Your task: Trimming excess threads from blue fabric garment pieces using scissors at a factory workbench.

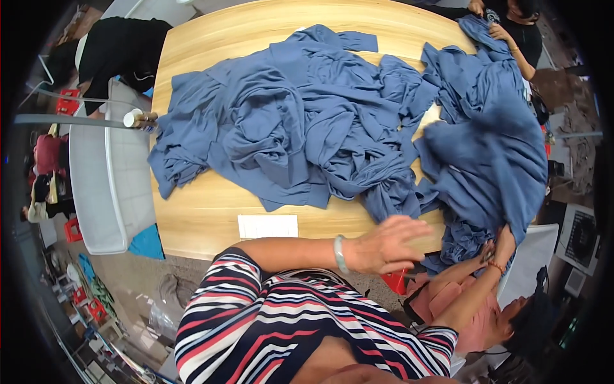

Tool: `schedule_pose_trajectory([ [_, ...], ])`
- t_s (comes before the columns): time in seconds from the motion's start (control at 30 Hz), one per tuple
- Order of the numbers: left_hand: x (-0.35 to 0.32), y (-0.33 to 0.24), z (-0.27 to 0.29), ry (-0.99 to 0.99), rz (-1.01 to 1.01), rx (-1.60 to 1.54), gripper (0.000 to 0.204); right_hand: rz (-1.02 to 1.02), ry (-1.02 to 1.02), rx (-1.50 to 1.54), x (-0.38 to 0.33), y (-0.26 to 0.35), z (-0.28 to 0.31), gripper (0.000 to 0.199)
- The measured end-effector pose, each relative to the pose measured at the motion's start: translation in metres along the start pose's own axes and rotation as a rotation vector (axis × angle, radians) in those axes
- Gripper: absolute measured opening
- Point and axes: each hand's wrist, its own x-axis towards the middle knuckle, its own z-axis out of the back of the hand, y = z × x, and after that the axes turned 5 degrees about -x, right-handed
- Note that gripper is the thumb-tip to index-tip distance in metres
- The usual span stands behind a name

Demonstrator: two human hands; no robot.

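My left hand [391, 246], with a pale bangle at its wrist, hovers over the table's near edge. Its fingers are stretched out, slightly smeared by motion, and hold nothing. Farther right, my right hand [506, 240] grips the lower end of a blue garment [483, 150]; its fingertips are hidden in the cloth. That garment is raised and blurred over the table's right side. A crumpled heap of similar blue garments [275, 121] covers the middle of the wooden table [198, 221], with a cuffed sleeve showing at its far side.
A white paper [268, 226] lies by the near edge. Beside me on the right, a person in pink [470, 301] reaches under the cloth. Another person [527, 38] handles blue cloth at the far right corner. A white bin [96, 179] stands left; a dark-clothed person [121, 51] bends behind it.
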Motion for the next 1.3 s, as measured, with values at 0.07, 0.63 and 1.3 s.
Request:
schedule_pose_trajectory([
  [0.07,-0.014,0.025,0.018,-0.062,0.068,0.193,0.033,0.878,-0.545,0.074,0.043,-0.061,-0.014,0.037],
  [0.63,-0.080,0.037,0.190,-0.514,0.543,0.433,0.009,1.234,0.181,0.200,-0.235,0.123,-0.111,0.038],
  [1.3,-0.161,0.077,0.340,-1.249,0.665,0.685,0.023,1.201,0.280,0.100,-0.268,0.132,-0.127,0.039],
])
